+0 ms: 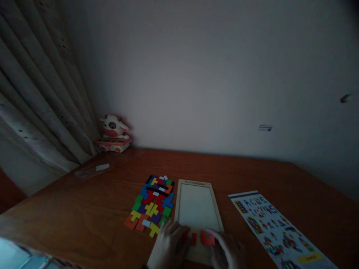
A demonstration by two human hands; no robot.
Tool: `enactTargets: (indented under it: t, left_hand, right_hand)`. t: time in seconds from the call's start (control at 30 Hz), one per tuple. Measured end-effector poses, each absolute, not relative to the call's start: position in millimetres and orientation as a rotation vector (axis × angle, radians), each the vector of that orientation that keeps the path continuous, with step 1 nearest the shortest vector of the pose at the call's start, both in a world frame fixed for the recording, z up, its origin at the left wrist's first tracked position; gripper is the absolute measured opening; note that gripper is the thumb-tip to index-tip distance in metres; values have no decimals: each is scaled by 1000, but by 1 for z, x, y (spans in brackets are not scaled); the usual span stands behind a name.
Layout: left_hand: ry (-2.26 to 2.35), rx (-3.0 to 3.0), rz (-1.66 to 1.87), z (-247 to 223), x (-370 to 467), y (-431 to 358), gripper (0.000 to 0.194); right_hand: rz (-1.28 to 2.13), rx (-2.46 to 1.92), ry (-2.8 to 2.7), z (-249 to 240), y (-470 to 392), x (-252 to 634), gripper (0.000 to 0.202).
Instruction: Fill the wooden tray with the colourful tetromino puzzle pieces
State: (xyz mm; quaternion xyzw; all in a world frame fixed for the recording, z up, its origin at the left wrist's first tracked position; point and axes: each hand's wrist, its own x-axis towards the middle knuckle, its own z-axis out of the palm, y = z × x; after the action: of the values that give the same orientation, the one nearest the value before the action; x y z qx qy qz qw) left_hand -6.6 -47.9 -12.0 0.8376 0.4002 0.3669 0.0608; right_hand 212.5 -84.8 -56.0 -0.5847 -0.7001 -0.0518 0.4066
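Observation:
A wooden puzzle board [196, 203] with a raised rim and a pale, bare inside lies in front of me. Over its near end, my left hand [169, 241] is closed with its fingers on a red puzzle piece [193, 239]; the fingers partly cover it, so its full shape is hidden. My right hand [228, 248] pinches an orange-red puzzle piece [206, 239] with a notch in its upper edge. The two pieces are slightly apart. Left of the board are many colourful flat puzzle pieces [153, 209], packed close together in yellow, green, blue, purple, black and white.
A printed pattern sheet [276, 228] lies right of the board. At the far left of the brown table [92, 201] stands a cow-shaped toy [113, 132]. Near it is clear plastic with a white label [102, 167]. A curtain [39, 82] hangs at left; a wall rises behind.

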Motion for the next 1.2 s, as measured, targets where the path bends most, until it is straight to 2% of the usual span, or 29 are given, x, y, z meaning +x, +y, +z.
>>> enactTargets:
  t: [0.27, 0.47, 0.6, 0.93, 1.2]
  left_hand:
    - [1274, 2431, 1027, 1, -7, -55, 20]
    - [1274, 2407, 1051, -5, -10, -55, 12]
    - [1273, 2423, 1048, -8, -10, -54, 10]
    - [1347, 2401, 995, -4, -10, -58, 15]
    - [1379, 2492, 1007, -2, -10, -59, 17]
  right_hand:
    - [8, -1415, -1799, -43, -89, 225, 25]
    - [-36, -1471, -1635, -45, -91, 206, 39]
    - [-79, -1471, -1679, -50, -90, 204, 41]
    - [-59, -1408, -1902, -41, -94, 210, 18]
    - [-123, -1446, -1896, -33, -97, 210, 17]
